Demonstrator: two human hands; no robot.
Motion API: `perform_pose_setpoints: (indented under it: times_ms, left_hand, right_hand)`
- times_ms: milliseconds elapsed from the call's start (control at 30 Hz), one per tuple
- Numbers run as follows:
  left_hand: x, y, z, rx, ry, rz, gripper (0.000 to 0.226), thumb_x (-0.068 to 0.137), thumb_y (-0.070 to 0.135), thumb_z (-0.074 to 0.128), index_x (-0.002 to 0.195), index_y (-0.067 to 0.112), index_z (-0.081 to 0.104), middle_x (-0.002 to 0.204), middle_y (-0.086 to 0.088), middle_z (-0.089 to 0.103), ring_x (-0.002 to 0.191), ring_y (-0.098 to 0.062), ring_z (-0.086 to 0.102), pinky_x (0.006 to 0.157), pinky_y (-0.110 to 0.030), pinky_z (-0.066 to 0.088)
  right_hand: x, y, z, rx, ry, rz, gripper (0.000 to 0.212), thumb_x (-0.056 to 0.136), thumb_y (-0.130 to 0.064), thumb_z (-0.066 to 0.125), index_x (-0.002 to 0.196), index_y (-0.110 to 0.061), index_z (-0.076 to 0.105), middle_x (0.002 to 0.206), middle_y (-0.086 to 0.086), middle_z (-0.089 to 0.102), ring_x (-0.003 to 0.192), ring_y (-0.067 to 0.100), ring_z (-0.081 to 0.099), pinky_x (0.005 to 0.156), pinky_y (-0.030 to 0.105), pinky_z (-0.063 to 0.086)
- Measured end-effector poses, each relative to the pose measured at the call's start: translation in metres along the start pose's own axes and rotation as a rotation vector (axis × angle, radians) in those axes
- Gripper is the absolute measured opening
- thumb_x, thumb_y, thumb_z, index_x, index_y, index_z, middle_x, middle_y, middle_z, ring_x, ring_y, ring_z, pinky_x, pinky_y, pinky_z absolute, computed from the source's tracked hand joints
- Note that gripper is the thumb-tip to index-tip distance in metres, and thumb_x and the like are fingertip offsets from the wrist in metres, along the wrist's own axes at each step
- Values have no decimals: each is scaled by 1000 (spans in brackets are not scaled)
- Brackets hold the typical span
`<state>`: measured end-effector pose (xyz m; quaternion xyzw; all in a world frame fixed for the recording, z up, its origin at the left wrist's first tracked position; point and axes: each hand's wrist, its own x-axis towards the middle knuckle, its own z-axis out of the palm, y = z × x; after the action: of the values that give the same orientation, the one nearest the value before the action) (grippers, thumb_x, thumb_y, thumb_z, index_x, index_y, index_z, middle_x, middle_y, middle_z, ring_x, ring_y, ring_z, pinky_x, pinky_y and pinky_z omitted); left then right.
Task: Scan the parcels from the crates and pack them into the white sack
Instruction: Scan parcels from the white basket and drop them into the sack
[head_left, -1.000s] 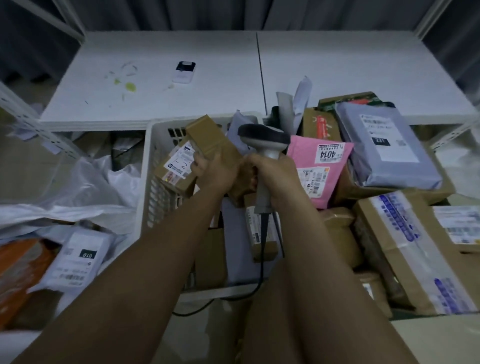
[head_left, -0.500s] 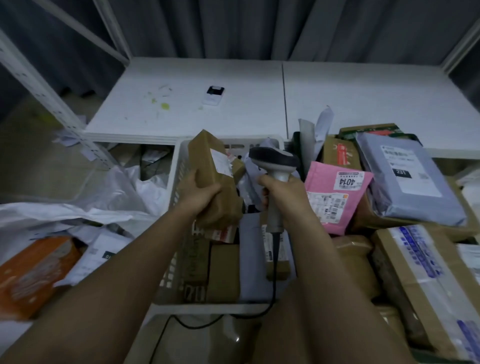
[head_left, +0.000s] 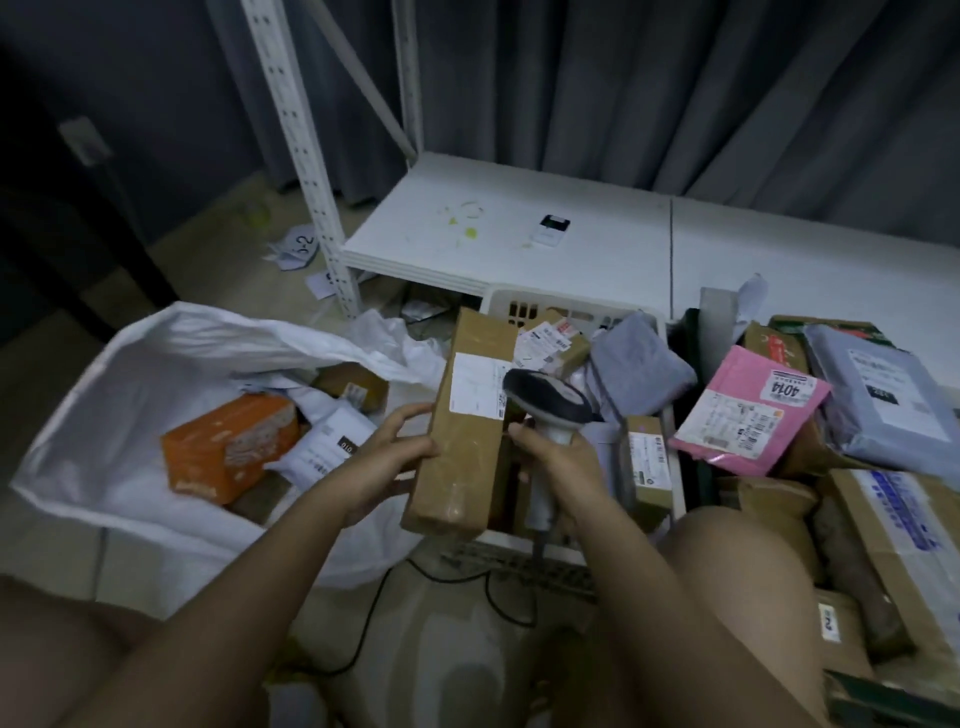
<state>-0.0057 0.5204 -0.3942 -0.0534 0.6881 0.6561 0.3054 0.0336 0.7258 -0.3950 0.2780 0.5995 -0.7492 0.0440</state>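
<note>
Left hand (head_left: 387, 457) has its fingers wrapped round the left edge of a long brown cardboard parcel (head_left: 467, 415), thumb on top, holding it up over the near-left corner of the white plastic crate (head_left: 524, 306). The parcel's white shipping label (head_left: 475, 384) faces up toward the camera. Right hand (head_left: 558, 467) is gripping the handle of a barcode scanner (head_left: 550, 402), fingers curled tight round it; the dark scanner head sits just beside the label, right at the parcel's right edge, and looks like it overlaps it a bit. The scanner's black cable (head_left: 498, 597) trails down onto the floor between the person's knees

The white sack (head_left: 130, 364) is on the floor to the left, mouth wide open, just beside the parcel. Already inside: an orange box (head_left: 228, 447), a white mailer bag (head_left: 322, 447) and a small brown box (head_left: 353, 387) further back

The crate is stuffed with more parcels, including a grey soft bag (head_left: 639, 369) and some small labelled boxes. To the right there's a second heap with a pink mailer (head_left: 748, 415) marked 4014, a big grey poly bag (head_left: 878, 400) and taped cardboard boxes (head_left: 893, 519)

Behind it all is a low white shelf (head_left: 597, 228) with a small white device (head_left: 552, 229) lying on it, and some greenish stains
</note>
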Motion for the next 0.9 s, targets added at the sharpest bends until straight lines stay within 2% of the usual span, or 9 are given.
perform_pose_setpoints:
  times_ms: [67, 133, 200, 267, 333, 500, 667, 800, 900]
  left_hand:
    - [-13, -15, -6, -63, 7, -27, 39, 91, 14, 56, 124, 35, 52, 113, -2, 66, 104, -21, 63, 75, -32, 52]
    - [-21, -23, -11, -102, 27, -34, 38, 91, 14, 57, 124, 32, 53, 119, -1, 63, 107, -19, 60, 77, -32, 49]
    - [-25, -25, -16, -57, 22, -36, 40, 86, 30, 66, 124, 29, 54, 122, 2, 63, 107, -14, 60, 80, -31, 49]
    - [-27, -24, -19, 47, 6, -43, 66, 71, 57, 73, 127, 28, 54, 122, 4, 63, 107, -14, 61, 90, -35, 50]
    - [-25, -25, -19, 164, 41, -59, 85, 58, 69, 75, 129, 29, 51, 120, 6, 62, 106, -15, 62, 94, -37, 50]
    - [-17, -40, -20, 210, 87, -86, 77, 68, 48, 79, 132, 25, 44, 121, 0, 61, 105, -17, 61, 93, -38, 51]
    - [-23, -40, -19, 63, 21, -100, 53, 68, 45, 64, 118, 30, 53, 103, 10, 67, 92, -7, 64, 67, -23, 50]
    - [-20, -37, -21, 69, -67, -87, 32, 87, 30, 60, 119, 31, 56, 114, 9, 65, 103, -8, 59, 73, -25, 46]
    - [-15, -37, -26, 127, -56, -98, 25, 86, 28, 64, 110, 34, 59, 108, 16, 65, 102, -4, 58, 83, -28, 44]
  right_hand:
    - [-14, 20, 17, 35, 9, -4, 37, 80, -16, 78, 113, -16, 63, 103, 3, 72, 91, 17, 69, 65, 28, 54]
    - [-24, 33, 28, 51, 21, -50, 25, 79, -13, 79, 100, -20, 67, 89, -7, 75, 78, 5, 71, 60, 19, 54]
    - [-30, 42, 34, 23, 28, -152, 23, 79, -7, 77, 89, -25, 66, 76, -19, 73, 70, -5, 68, 56, 10, 50]
    - [-35, 46, 39, -21, 35, -228, 27, 82, -4, 75, 89, -28, 66, 79, -23, 73, 77, -6, 68, 62, 10, 52]
    - [-37, 49, 43, -42, 32, -269, 27, 83, -2, 72, 91, -27, 67, 83, -18, 74, 83, 0, 69, 69, 16, 55]
    - [-36, 52, 45, -48, 10, -187, 21, 83, -8, 74, 88, -27, 67, 79, -16, 74, 78, 3, 70, 64, 20, 57]
    - [-24, 47, 43, -86, 74, -128, 17, 81, -10, 76, 82, -23, 65, 82, -6, 72, 82, 11, 67, 73, 29, 55]
    - [-20, 48, 51, -113, 69, -85, 19, 81, -9, 77, 88, -21, 64, 90, -2, 70, 81, 11, 65, 67, 25, 56]
    - [-17, 44, 56, -129, 26, -193, 30, 80, -2, 76, 101, -18, 63, 92, -9, 68, 77, -2, 64, 59, 10, 50]
